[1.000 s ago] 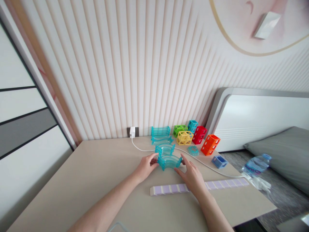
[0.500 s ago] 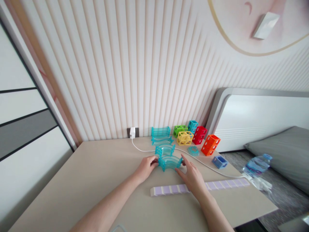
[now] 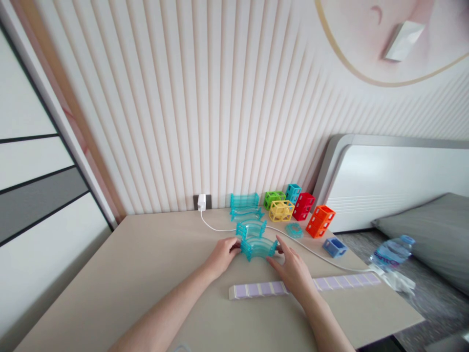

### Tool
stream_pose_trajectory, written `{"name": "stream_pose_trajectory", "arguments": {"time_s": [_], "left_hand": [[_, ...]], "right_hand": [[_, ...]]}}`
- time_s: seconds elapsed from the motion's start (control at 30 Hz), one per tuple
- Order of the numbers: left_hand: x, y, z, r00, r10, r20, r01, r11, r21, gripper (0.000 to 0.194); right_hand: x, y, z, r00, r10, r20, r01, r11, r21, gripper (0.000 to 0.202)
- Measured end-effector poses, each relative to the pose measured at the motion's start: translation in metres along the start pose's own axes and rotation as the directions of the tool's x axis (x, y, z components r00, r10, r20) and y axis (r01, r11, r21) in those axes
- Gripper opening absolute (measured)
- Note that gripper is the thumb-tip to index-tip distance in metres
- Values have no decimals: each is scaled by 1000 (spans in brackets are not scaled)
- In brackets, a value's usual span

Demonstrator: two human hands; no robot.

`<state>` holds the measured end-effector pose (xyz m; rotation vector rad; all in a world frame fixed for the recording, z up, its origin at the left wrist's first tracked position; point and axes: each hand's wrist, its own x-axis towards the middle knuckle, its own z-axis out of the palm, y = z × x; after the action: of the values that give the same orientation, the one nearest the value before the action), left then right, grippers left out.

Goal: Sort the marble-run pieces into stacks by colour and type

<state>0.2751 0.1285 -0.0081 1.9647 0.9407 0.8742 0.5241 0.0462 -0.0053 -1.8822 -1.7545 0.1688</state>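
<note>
A stack of curved clear teal track pieces (image 3: 259, 248) lies on the table between my hands. My left hand (image 3: 222, 255) is closed at the left end of the stack, its fingertips partly hidden by the plastic. At the right end, my right hand (image 3: 292, 264) grips with the thumb in front and the fingers behind. Just beyond is another stack of curved teal pieces (image 3: 251, 228), close to or touching the held one. Wavy teal pieces (image 3: 246, 214) and straight teal pieces (image 3: 244, 201) stand farther back near the wall.
Green (image 3: 274, 199), yellow (image 3: 281, 210), red (image 3: 304, 206), orange (image 3: 320, 221) and blue (image 3: 334, 247) block frames stand right, near a teal ring-shaped piece (image 3: 294, 230). A white cable (image 3: 220, 230) crosses behind my hands. A purple-and-white strip (image 3: 260, 289) passes under my right forearm.
The view has shifted very slightly. Both hands stay at the ends of the curved track stack, with no other visible change.
</note>
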Motion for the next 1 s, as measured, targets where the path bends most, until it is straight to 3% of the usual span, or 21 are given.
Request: {"name": "stream_pose_trajectory", "arguments": {"time_s": [0.23,0.4,0.5,0.6,0.67,0.73,0.87,1.0], "left_hand": [[0,0,1,1000,4,-4,-4,1000,8,9],[-6,-6,-10,999,8,-41,-7,999,41,17],[-20,-7,-32,998,28,-51,-24,996,81,16],[-46,-9,-63,998,59,-38,-53,990,133,18],[-66,-11,-83,996,84,-7,-80,970,228,21],[-84,-12,-100,996,90,-7,-84,951,296,24],[-104,-10,-119,994,62,-89,-31,947,319,29],[-103,-9,-119,957,-1,-291,38,992,121,33]], "right_hand": [[0,1,2,1000,-12,-2,12,999,-37,65],[-2,7,-1,986,-85,-142,68,990,-120,70],[-1,5,-9,948,-131,-291,99,987,-123,64],[-1,-11,-20,849,-200,-490,188,979,-75,40],[-4,-32,-24,775,-284,-565,305,950,-59,25],[-10,-60,-23,739,-396,-544,450,892,-38,19],[-25,-139,-3,738,-590,-326,638,768,54,24],[-27,-219,36,768,-625,-141,640,751,162,37]]}}
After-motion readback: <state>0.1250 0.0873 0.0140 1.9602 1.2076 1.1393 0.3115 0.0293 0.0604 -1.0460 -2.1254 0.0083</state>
